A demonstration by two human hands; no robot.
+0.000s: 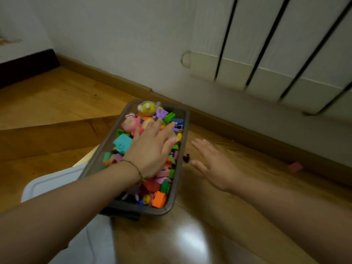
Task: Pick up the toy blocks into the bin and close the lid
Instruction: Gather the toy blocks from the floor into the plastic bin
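A grey translucent bin [182,157] stands on the wooden floor, filled with colourful toy blocks [159,199] and small toy figures. My left hand [152,149] lies flat on top of the blocks with straight fingers, pressing on them. My right hand [211,164] hovers open over the floor just right of the bin, palm down, holding nothing. A small black piece [187,158] lies on the floor between the bin and my right hand. A pink block [294,166] sits on the floor near the baseboard at the right. The white lid [53,185] lies left of the bin, partly under my left arm.
A white radiator [276,60] hangs on the wall at the upper right. A wooden baseboard [247,130] runs along the wall behind the bin. A dark object [28,65] sits at the far left by the wall.
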